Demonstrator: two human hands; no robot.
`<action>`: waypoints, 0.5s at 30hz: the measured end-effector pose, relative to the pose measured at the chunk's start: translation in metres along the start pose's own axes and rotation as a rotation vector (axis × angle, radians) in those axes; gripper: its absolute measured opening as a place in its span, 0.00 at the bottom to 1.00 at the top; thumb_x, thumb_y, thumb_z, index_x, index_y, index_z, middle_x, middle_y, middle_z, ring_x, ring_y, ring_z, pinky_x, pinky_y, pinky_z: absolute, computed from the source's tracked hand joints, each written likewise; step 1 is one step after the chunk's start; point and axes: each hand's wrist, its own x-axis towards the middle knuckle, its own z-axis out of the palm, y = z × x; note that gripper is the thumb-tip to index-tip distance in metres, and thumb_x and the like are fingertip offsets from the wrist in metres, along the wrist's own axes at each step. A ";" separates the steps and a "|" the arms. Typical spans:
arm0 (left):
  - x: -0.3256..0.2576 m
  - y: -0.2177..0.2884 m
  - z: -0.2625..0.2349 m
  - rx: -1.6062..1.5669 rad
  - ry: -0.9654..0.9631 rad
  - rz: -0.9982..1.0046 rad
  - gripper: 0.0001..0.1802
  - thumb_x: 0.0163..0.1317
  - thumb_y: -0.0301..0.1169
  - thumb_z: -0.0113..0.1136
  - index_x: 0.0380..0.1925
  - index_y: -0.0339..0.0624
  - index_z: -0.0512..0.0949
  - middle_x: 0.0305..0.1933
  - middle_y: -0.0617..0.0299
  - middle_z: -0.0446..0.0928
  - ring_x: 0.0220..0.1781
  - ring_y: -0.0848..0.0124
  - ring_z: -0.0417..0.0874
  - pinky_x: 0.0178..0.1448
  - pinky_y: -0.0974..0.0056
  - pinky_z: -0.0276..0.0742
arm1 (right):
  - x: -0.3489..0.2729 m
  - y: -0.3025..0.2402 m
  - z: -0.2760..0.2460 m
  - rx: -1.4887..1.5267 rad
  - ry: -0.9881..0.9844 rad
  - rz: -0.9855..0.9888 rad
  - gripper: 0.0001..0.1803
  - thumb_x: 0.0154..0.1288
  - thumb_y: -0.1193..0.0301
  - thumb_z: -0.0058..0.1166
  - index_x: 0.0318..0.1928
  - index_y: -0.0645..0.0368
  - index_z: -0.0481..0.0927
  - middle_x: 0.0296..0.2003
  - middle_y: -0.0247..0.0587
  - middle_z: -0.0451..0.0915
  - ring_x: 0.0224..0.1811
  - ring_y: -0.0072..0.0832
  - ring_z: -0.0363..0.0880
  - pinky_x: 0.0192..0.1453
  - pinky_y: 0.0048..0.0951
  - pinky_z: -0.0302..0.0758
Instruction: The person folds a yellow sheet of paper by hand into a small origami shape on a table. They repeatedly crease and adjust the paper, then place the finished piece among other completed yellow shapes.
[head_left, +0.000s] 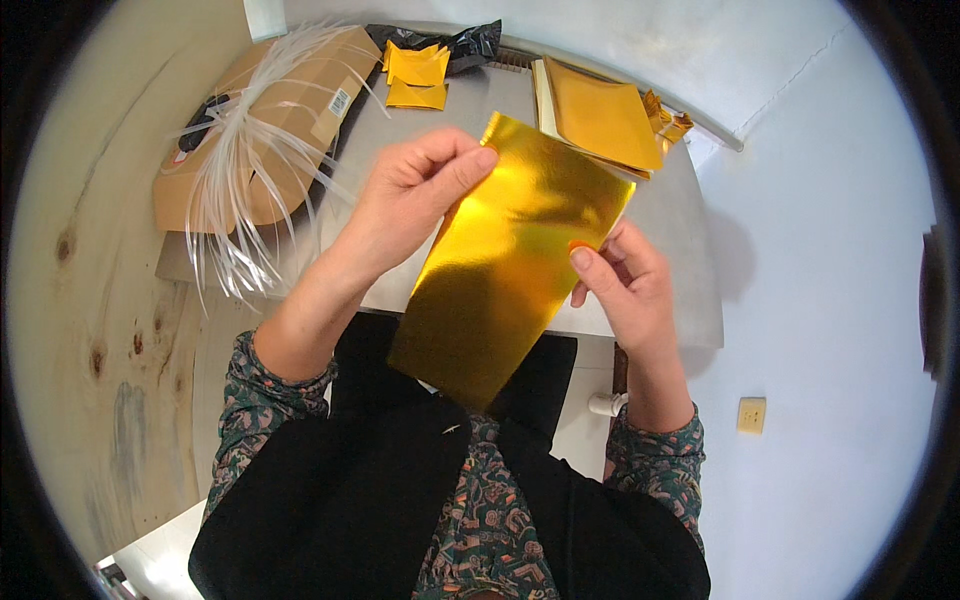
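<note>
A: Where's the gold sheet [510, 270]?
B: Up off the surface [685, 285], tilted, spanning its near edge & your lap. Your L grip [415, 190] pinches the upper L edge; R grip [635, 290] pinches the R edge, thumb on front.
A: Handling?
B: Prob. light, thin, bendy. Shiny face looks slick; likely creases if you squeeze. Best hold it at opp. edges, light pinch, flat thumbs.
A: Count?
B: 1 sheet in your grips, tho can't tell if layered. Far side: 2 folded gold pcs [418, 68] visible, 1 gold stack [605, 110] (sheets uncountable), some small gold bits [668, 120], no. unclear. Also 1 cardboard box [310, 85], 1 bundle of clear strips [240, 150], 1 black plastic bag [470, 45].
</note>
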 end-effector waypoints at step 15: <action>-0.002 -0.012 0.004 0.069 -0.099 0.013 0.14 0.79 0.38 0.60 0.35 0.41 0.81 0.29 0.79 0.71 0.32 0.88 0.66 0.35 0.77 0.63 | 0.000 0.011 -0.024 0.044 0.064 -0.047 0.07 0.78 0.71 0.58 0.43 0.62 0.78 0.28 0.32 0.81 0.27 0.20 0.83 0.30 0.22 0.80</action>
